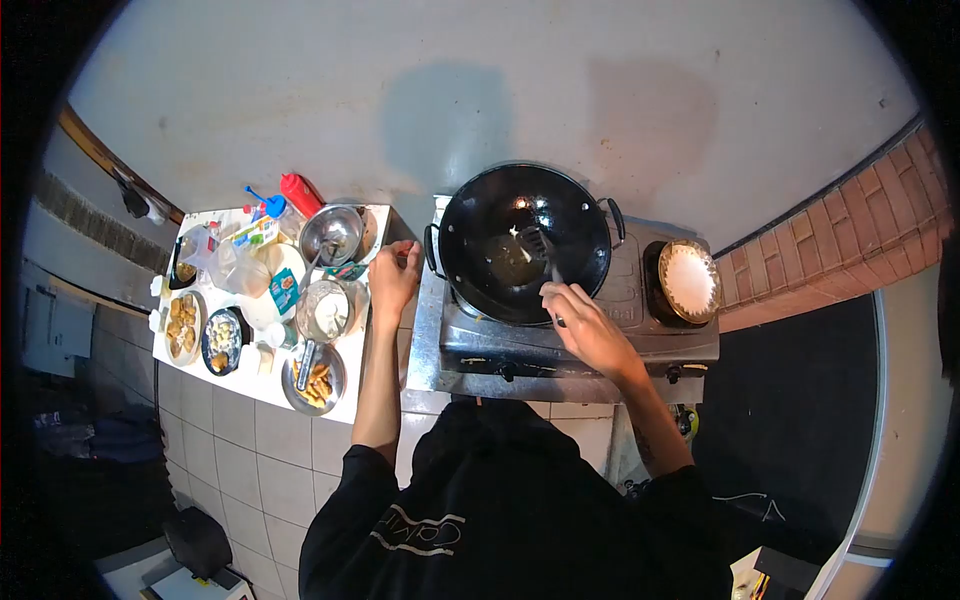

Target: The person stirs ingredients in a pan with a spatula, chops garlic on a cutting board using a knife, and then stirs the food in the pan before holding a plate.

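Observation:
A black two-handled wok (470,215) sits on the stove with a shallow pool of oil and small pale bits of food (524,250) in it. My right hand (582,322) is closed round the handle of a slotted turner (537,243), whose head is down in the wok. Just left of the wok's left handle (431,250), my left hand (394,272) hangs with its fingers curled in, apart from the handle. Nothing shows in it.
On the left, a white table (250,393) carries a metal bowl (332,232), a bowl of white mixture (325,310), a plate of fried pieces with tongs (313,386), and a red squeeze bottle (300,192). A pot with a pale top (689,280) stands on the stove's right side.

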Tool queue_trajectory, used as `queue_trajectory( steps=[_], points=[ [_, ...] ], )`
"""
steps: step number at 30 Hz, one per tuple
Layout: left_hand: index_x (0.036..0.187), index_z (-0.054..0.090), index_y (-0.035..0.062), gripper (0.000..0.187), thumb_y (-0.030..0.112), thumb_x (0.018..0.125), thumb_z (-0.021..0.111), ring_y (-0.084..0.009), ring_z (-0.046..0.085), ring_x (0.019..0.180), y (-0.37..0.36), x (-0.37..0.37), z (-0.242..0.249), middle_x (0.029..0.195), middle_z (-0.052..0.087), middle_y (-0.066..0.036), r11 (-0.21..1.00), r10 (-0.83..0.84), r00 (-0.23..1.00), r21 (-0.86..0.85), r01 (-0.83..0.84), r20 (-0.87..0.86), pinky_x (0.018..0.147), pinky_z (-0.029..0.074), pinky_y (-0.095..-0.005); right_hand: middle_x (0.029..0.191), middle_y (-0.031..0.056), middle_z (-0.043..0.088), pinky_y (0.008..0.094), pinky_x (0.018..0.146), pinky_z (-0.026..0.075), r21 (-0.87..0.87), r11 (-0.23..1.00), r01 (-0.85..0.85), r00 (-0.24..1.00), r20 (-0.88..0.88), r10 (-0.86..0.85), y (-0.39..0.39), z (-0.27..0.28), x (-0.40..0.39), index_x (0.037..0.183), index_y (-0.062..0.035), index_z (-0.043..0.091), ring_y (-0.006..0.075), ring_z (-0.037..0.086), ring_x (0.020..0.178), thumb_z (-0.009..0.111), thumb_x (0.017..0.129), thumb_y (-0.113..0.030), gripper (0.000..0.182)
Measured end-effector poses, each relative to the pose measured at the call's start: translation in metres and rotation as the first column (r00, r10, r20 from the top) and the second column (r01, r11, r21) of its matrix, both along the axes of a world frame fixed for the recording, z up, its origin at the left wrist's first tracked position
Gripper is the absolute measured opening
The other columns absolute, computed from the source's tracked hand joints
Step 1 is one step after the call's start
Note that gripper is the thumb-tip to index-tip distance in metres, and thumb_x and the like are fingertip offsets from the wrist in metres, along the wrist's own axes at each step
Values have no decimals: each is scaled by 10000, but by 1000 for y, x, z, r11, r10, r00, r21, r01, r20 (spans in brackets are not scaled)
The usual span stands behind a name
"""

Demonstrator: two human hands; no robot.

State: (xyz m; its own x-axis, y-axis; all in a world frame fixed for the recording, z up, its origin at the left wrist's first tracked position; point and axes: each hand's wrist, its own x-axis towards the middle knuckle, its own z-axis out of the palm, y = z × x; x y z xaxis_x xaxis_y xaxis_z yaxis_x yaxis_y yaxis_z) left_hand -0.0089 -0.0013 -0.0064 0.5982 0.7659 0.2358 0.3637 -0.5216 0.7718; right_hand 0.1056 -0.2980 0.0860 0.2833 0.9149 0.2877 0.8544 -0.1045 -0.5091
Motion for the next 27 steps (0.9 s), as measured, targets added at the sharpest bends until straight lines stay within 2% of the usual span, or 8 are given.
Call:
queue_trajectory(
  steps=[3, 6, 11, 13, 17, 19, 23, 27],
  points=[
    [970, 724, -2, 286, 268, 888, 672, -284, 695, 696, 1, -1, 1, 778, 706, -171, 1000, 4, 1000, -10, -4, 12, 665, 526, -378, 1162, 174, 563, 430, 887, 466, 32, 998, 50, 999, -10, -50, 1, -4, 14, 1031, 33, 525, 376, 558, 1045, 625, 790, 74, 265],
    [960, 727, 2, 274, 262, 885, 680, -283, 691, 683, 4, 1, -1, 773, 703, -173, 1000, -12, 999, 10, 12, 34, 653, 522, -378, 1090, 190, 606, 444, 854, 479, 230, 967, 109, 993, -77, -94, 11, -8, 31, 1009, 37, 512, 405, 586, 995, 569, 874, 56, 148],
    [946, 730, 1, 258, 247, 880, 690, -276, 684, 672, 5, 7, -8, 771, 697, -176, 998, -43, 997, 38, 41, 65, 641, 512, -375, 1083, 194, 601, 444, 854, 475, 273, 956, 107, 992, -100, -82, 35, -19, 51, 995, 39, 514, 415, 578, 983, 569, 866, 57, 141],
    [940, 730, -1, 264, 252, 879, 692, -270, 670, 650, 3, 7, -7, 755, 689, -169, 993, -47, 998, 109, 42, 44, 636, 508, -364, 1071, 186, 597, 449, 883, 457, 187, 982, -9, 1000, 6, 8, 41, -27, 53, 1006, 31, 515, 407, 578, 983, 581, 836, 66, 186],
    [931, 731, -1, 281, 273, 875, 699, -260, 631, 584, 4, 5, -2, 681, 658, -157, 994, -21, 995, 110, 10, 101, 586, 483, -366, 1124, 150, 569, 473, 934, 443, 54, 991, -121, 992, 25, 120, 34, -22, 31, 1038, 13, 514, 386, 563, 1004, 602, 777, 78, 282],
    [942, 745, 11, 272, 271, 872, 706, -225, 647, 630, 3, -1, 12, 684, 675, -150, 998, 42, 997, 52, -39, -65, 625, 481, -349, 1149, 146, 562, 470, 938, 450, 33, 991, -126, 992, 1, 126, 25, -18, 25, 1036, 17, 525, 372, 560, 1012, 610, 769, 82, 287],
    [942, 747, 13, 283, 283, 864, 718, -195, 593, 557, 3, -6, 27, 611, 634, -118, 998, 48, 985, -21, -52, -163, 572, 447, -350, 1134, 157, 580, 436, 894, 479, 75, 997, -35, 999, 0, 36, 6, -2, 29, 1012, 30, 560, 366, 572, 1008, 621, 773, 83, 252],
    [936, 750, 17, 285, 288, 853, 732, -174, 555, 509, 4, -1, 26, 560, 599, -98, 1000, 11, 993, -20, -13, -115, 528, 413, -357, 1046, 169, 632, 384, 833, 498, 301, 942, 145, 987, -114, -116, -5, 10, 38, 973, 20, 575, 326, 621, 937, 604, 839, 62, 143]
  ],
)
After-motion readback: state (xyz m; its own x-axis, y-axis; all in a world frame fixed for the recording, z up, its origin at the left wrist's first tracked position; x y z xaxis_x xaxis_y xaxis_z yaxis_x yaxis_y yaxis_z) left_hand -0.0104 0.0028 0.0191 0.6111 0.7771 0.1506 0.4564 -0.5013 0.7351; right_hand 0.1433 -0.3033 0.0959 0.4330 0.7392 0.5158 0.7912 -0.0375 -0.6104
